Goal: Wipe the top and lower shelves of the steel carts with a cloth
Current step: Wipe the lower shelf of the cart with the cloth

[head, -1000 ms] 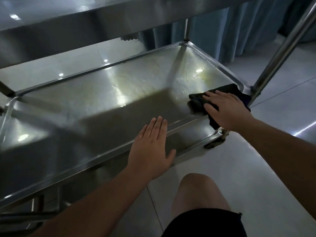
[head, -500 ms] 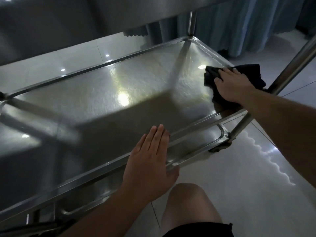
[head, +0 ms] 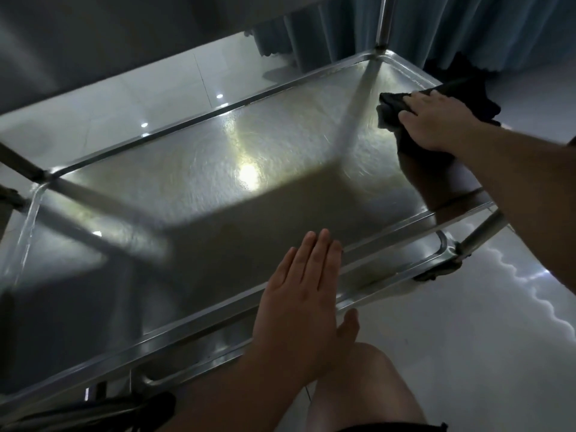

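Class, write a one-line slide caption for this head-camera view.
Right hand presses a dark cloth on the cart's lower shelf.

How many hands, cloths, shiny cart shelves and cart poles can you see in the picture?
Hands: 2, the left hand flat on the near rim, the right hand pressing the cloth.
Cloths: 1, the black cloth.
Shelves: 2, the lower shelf and the upper shelf above it.
Poles: 3, far pole, near pole, left pole.
Total: 8
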Demonstrator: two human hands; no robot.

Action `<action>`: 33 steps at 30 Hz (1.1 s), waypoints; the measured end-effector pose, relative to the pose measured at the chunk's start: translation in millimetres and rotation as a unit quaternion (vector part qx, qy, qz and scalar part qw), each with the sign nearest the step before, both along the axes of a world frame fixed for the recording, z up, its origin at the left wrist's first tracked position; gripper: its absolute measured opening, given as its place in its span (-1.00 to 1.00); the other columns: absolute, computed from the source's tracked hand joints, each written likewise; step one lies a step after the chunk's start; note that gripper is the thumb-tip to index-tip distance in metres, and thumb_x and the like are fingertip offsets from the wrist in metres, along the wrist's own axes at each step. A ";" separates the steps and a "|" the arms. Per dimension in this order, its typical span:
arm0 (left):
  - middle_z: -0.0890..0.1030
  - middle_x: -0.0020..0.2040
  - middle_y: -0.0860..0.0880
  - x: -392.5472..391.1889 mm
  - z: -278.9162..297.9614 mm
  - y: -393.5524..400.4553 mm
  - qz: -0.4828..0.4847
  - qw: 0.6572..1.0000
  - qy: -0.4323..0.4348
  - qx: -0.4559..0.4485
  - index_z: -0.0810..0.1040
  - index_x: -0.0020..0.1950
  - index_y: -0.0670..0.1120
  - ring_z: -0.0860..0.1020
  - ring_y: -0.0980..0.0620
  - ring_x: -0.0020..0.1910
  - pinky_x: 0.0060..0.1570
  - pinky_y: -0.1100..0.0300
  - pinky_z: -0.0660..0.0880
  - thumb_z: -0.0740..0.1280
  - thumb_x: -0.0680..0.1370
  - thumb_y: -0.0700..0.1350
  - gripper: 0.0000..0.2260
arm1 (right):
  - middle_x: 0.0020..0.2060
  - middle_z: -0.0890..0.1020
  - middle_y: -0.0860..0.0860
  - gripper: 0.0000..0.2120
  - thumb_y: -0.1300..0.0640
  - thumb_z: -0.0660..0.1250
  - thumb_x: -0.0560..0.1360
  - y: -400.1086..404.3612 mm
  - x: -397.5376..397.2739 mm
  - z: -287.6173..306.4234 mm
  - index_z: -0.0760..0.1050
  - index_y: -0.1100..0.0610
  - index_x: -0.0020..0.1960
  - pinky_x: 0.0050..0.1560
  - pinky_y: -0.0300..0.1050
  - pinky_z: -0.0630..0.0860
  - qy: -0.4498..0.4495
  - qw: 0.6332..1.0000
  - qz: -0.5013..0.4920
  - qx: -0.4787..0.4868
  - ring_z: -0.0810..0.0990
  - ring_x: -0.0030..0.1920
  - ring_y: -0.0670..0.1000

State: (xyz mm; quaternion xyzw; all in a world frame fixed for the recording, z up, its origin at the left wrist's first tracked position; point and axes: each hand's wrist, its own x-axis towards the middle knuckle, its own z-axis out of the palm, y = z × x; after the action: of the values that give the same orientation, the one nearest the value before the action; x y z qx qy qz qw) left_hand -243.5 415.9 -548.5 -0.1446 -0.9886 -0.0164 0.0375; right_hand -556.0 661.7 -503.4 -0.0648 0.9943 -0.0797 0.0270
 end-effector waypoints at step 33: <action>-0.03 0.74 -0.09 14.3 20.0 -27.9 -0.042 0.999 -0.025 0.022 0.01 0.74 -0.12 -0.05 -0.03 0.72 0.65 0.06 -0.19 0.25 0.59 0.19 -0.17 | 0.66 0.20 -0.04 -0.42 -0.20 -0.06 0.70 -73.9 106.1 -2.1 0.17 -0.04 0.67 0.62 0.21 0.08 -0.003 0.999 0.034 -0.014 0.14 0.65 0.11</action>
State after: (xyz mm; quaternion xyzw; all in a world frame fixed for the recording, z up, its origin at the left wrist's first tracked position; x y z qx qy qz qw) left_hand -229.2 388.0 -528.5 -0.1846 -0.9817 -0.0434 0.0150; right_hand -449.9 587.8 -505.5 -0.0987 0.9903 -0.0929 0.0321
